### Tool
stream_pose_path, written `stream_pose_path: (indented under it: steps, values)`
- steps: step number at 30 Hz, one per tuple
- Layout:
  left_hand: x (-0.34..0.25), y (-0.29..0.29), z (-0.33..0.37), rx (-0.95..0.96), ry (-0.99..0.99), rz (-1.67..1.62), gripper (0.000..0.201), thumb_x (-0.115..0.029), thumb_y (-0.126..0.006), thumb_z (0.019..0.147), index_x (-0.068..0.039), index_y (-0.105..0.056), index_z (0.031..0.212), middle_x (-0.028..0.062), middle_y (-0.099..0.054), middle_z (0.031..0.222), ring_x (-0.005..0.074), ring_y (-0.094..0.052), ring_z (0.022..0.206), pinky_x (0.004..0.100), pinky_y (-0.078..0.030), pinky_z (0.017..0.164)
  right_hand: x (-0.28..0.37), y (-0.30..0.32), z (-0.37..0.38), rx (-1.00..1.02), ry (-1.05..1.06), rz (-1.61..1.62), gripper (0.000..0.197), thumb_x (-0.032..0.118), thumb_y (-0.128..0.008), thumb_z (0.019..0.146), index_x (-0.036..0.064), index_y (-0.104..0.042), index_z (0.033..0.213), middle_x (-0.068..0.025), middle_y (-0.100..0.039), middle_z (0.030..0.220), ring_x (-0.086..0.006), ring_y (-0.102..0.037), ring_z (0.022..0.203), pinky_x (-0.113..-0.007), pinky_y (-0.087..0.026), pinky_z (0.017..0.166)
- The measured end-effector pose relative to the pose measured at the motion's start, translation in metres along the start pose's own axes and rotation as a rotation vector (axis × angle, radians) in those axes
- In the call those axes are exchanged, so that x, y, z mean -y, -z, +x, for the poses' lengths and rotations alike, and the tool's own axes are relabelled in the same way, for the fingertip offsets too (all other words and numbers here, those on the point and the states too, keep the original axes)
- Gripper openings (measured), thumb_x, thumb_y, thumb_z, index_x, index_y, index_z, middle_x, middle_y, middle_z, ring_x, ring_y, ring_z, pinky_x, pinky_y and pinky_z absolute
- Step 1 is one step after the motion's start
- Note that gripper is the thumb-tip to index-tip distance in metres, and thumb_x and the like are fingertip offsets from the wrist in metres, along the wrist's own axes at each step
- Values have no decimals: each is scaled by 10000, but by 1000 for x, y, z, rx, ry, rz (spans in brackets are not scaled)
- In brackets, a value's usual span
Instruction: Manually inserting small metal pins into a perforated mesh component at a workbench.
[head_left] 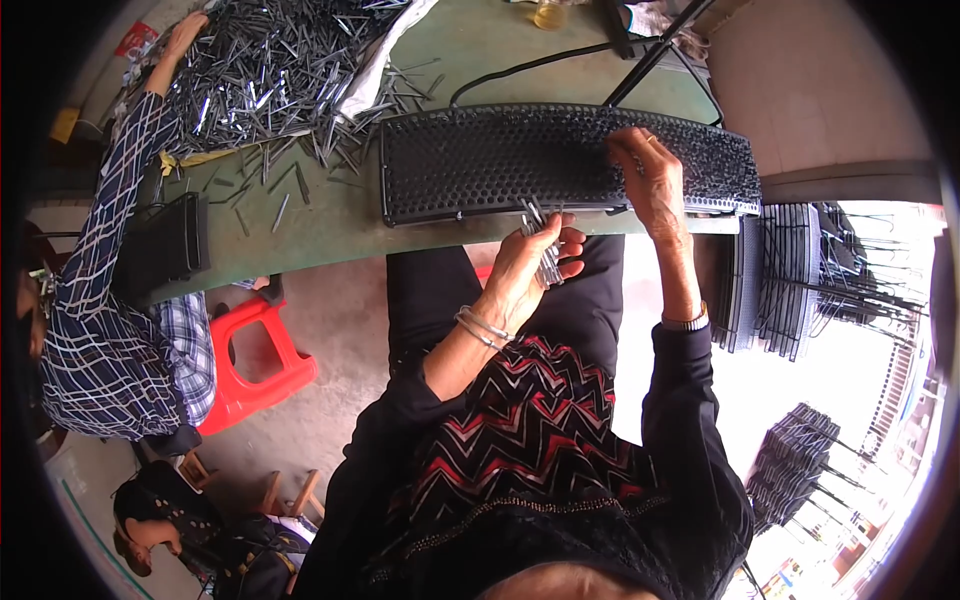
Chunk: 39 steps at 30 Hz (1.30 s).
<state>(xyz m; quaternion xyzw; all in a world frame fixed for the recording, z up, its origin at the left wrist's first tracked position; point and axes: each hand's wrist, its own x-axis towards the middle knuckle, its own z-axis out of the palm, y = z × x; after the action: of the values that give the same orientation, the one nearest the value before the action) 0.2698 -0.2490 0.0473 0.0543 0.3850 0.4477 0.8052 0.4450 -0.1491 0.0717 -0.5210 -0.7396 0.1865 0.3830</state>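
Observation:
A long black tray (480,165) full of round holes lies along the near edge of the table. Many holes toward its right end look filled, while the left part shows bare holes. My left hand (515,265) is closed round a bunch of slim shiny sticks (546,255), just off the tray's near side. Over the right part of the tray, my right hand (655,190) has its fingers pinched together and pointing down; what they hold, if anything, is hidden.
A big heap of slim dark sticks (270,75) covers the table's far left, some strewn on the green tabletop (330,225). At left a co-worker's arm (130,180) reaches past the heap. A red stool (265,385) stands below. Stacked black racks (785,280) are at right.

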Motion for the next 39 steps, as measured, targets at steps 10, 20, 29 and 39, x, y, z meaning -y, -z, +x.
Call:
stream_pose_path:
  steps: [10, 20, 29, 39]
  values:
    - [-4, 2, -2, 52, -29, 27, 296, -278, -617, 931, -14, -626, 1064, 55, -639, 854, 120, -584, 721, 253, -459, 577, 8, -13, -12, -88, 135, -307, 176, 87, -677, 820, 74, -707, 993, -70, -629, 926, -238, -607, 858, -322, -486, 744]
    - [-5, -4, -9, 10, -79, 224, 188, -223, -662, 896, -37, -656, 926, 44, -667, 798, 103, -593, 664, 223, -434, 547, 42, 2, -42, 414, -370, 371, 142, 111, -642, 841, -1, -666, 925, -84, -605, 851, -182, -611, 752, -295, -472, 688]
    - [-11, -4, -4, 21, -74, 164, 300, -252, -551, 954, 12, -631, 1073, 135, -687, 940, 200, -677, 832, 287, -541, 605, 49, 12, -44, 173, -388, 194, 104, 93, -601, 885, 9, -622, 941, -85, -671, 818, -149, -653, 756, -281, -492, 685]
    - [-4, 4, 6, -56, -45, -54, 304, -256, -568, 950, 19, -545, 1077, 135, -634, 913, 221, -657, 781, 362, -580, 681, 33, -13, -29, -254, -236, -5, 58, 41, -588, 904, 36, -585, 962, -102, -655, 758, -195, -663, 650, -305, -486, 574]
